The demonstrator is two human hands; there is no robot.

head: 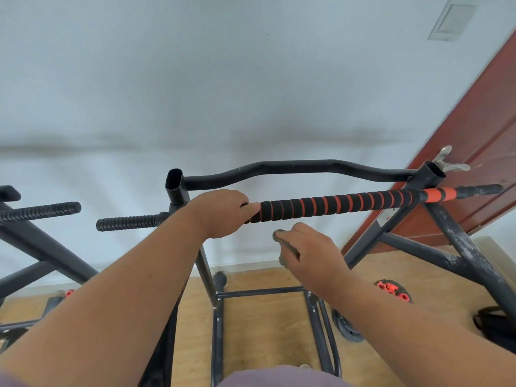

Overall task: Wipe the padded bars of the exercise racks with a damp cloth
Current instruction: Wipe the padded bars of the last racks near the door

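While wrapped at its left end by the left hand, padded bar runs level across the rack, black foam ringed with orange, from the left upright to the right one by the door. Left hand curled round the foam, thumb laid along it, steadying rather than wiping, to judge by the bare grip. Just below and nearer, apart from the bar, right hand clenched around a small grey wad, most likely the cloth; too bunched and blurred to call damp or dry. Wiping of this bar not yet under way, by the look of it: cloth off the foam, most of the padding uncovered to the right. Next move, judged from this: lift the cloth onto the foam beside the left hand, fold it round the bar, then draw it rightward along the ridges toward the orange end, pressing into the grooves. Afterwards, shift the left hand so the covered stretch gets its turn. Further out, short ribbed grips left of the upright, a second rack at far left also awaiting the cloth, curved upper bar behind, wooden floor beneath.
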